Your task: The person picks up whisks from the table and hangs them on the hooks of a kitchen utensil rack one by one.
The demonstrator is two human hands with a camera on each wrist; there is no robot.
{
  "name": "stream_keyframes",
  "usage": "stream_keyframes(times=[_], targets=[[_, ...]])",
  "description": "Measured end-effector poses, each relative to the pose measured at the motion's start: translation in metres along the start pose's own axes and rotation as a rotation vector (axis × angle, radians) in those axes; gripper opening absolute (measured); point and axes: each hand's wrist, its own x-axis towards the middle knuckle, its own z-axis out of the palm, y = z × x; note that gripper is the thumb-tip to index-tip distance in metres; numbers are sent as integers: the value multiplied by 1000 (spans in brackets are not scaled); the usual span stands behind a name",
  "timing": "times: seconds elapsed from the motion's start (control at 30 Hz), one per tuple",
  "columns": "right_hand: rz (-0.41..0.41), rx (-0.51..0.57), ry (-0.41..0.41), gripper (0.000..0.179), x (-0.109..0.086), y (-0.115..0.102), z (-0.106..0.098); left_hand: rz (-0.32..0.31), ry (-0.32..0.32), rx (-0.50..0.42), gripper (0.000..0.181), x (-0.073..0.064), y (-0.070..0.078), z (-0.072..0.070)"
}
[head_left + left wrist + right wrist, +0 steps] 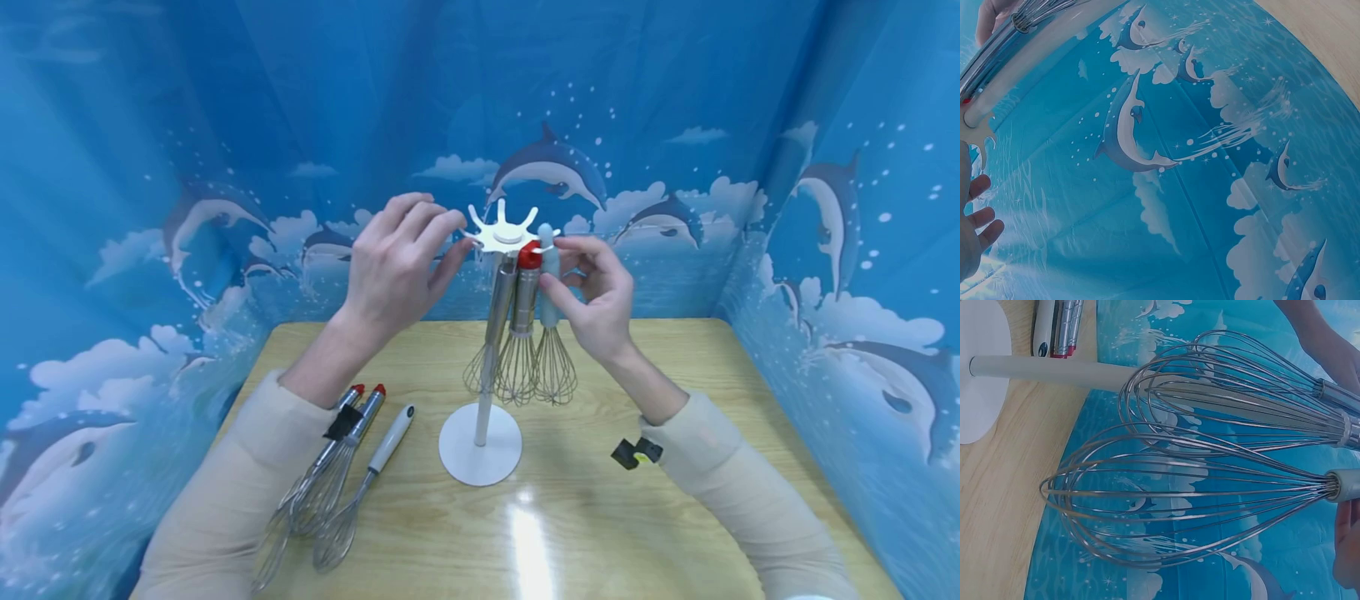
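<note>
Just right of the top of the white stand (510,237), the pale blue whisk (551,260) is upright, its wires (556,371) pointing down. Your right hand (602,290), the nearer one, is raised at the stand's right, thumb and fingers pinching the whisk's handle. Your left hand (400,262) is raised beside the stand's left hooks (474,215), fingers loosely bent; whether it grips one is unclear.

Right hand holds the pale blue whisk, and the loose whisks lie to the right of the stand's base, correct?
No: the loose whisks lie to the left of the stand's base, as the head view shows. The right hand does hold the pale blue whisk.
</note>
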Motion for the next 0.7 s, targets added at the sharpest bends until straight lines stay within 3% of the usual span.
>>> stream_keyframes(times=[0.23,0.7], targets=[[58,4,-37,52,-1,0,-1,-1,6,-3,26,1,0,0],[68,4,-48,40,-2,2,-3,-13,9,-43,28,-1,0,-4]])
